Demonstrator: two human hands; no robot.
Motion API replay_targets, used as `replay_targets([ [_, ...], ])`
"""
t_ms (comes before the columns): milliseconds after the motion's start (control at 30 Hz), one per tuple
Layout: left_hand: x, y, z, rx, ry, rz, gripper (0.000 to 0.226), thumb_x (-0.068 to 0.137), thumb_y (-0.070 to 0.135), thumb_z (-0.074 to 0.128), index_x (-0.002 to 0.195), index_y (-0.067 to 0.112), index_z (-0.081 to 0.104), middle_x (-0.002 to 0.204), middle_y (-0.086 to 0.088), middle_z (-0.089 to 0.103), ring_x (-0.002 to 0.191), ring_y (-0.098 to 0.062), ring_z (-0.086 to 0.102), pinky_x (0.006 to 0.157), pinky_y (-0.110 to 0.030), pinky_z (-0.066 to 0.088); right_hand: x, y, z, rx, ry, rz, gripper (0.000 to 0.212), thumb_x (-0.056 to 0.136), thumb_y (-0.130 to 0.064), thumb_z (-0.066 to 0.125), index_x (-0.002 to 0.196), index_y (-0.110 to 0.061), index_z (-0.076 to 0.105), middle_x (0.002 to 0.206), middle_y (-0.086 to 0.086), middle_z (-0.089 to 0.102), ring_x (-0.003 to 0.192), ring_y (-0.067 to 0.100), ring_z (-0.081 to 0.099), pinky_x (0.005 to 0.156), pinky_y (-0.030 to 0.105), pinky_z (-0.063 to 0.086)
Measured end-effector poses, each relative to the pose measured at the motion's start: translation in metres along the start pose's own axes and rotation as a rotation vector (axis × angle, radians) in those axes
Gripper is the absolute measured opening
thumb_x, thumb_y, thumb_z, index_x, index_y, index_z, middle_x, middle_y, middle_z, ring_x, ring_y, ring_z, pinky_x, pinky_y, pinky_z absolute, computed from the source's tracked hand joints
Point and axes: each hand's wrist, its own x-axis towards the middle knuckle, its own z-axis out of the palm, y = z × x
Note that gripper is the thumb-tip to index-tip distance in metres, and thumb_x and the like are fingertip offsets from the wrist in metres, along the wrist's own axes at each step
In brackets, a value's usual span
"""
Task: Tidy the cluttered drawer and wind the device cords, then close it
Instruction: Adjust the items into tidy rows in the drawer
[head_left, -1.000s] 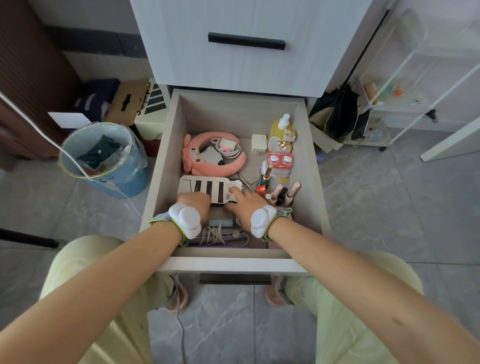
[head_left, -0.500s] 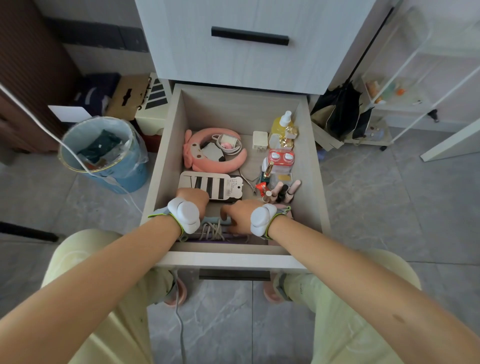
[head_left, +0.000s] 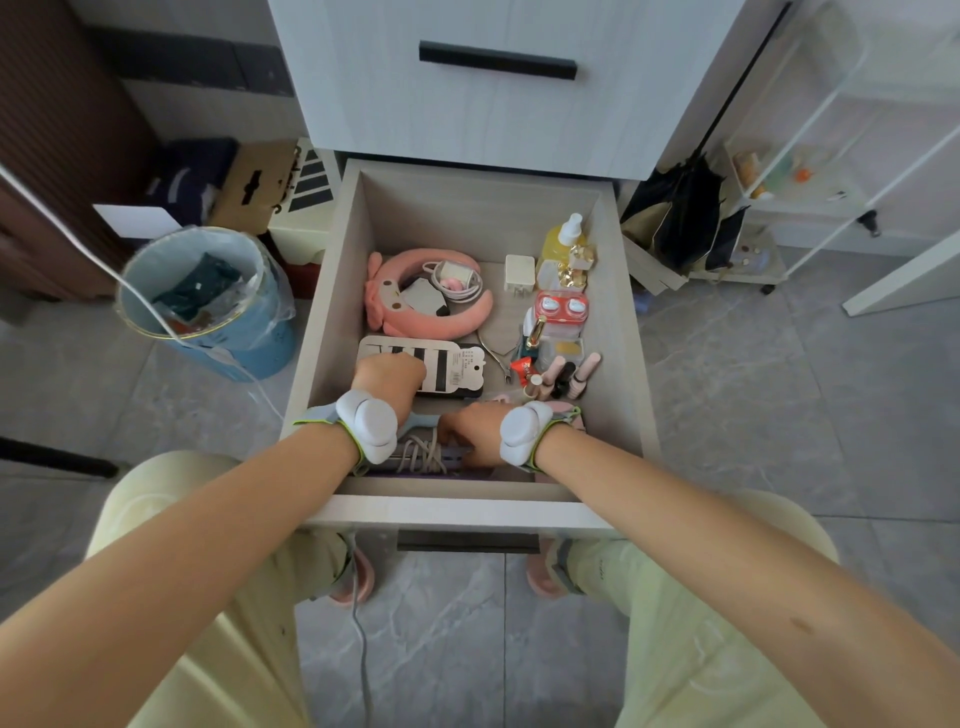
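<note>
In the open drawer (head_left: 332, 291), pink headband (head_left: 470, 317), bottles (head_left: 563, 244), cord bundle (head_left: 423, 452), hands reaching.

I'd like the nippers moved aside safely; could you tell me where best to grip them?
Grip the metal cuticle nippers by the curved handles at the far end, coming from above on the open drawer floor. The pointed tip faces the near side, beside the red wrapper, so approach away from it.

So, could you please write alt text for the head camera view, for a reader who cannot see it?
Two bare hands reach into an open pale wooden drawer: the left hand rests on a striped white card, the right hand touches a beige wound cord near the front. Behind lie a pink plush headband and small cosmetic bottles.
</note>
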Motion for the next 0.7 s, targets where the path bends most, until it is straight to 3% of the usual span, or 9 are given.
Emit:
replay_targets([
  [167,0.0,-0.002,0.005,0.011,0.049,-0.021,0.025,0.088,0.001,0.047,0.105,0.015,0.059,0.109,-0.002,0.063,0.1,-0.021,0.062,0.066,-0.026,0.041,0.001,-0.002,0.003,-0.007,-0.018,0.0,0.039,0.09,-0.021,0.05,0.128,-0.013,0.049,0.117,0.01,0.062,0.104,0.028,0.06,0.073,0.027,0.039],
  [433,0.003,-0.004,0.004,-0.043,-0.028,0.11,0.024,0.09,0.002,0.046,0.112,0.011,0.052,0.118,-0.008,0.056,0.108,-0.027,0.057,0.085,-0.034,0.049,0.004,-0.002,0.006,-0.049,-0.054,-0.055,0.03,0.095,-0.013,0.043,0.124,-0.008,0.05,0.127,0.015,0.053,0.109,0.031,0.057,0.074,0.027,0.036],
  [600,0.0,-0.003,0.002,-0.032,0.004,0.115,0.024,0.089,0.004,0.048,0.109,0.014,0.055,0.116,-0.004,0.058,0.106,-0.024,0.058,0.081,-0.033,0.049,0.005,-0.007,0.006,0.03,-0.056,-0.002,0.035,0.094,-0.02,0.049,0.126,-0.007,0.049,0.126,0.016,0.055,0.109,0.031,0.057,0.077,0.027,0.038],
  [700,-0.001,-0.014,-0.005,-0.243,0.06,0.096,0.021,0.082,0.015,0.064,0.103,0.018,0.06,0.11,-0.002,0.057,0.102,-0.023,0.056,0.075,-0.03,0.044,0.007,-0.007,0.006,0.062,-0.063,0.02,0.033,0.091,-0.023,0.052,0.12,-0.009,0.052,0.115,0.014,0.061,0.102,0.03,0.06,0.079,0.031,0.046],
])
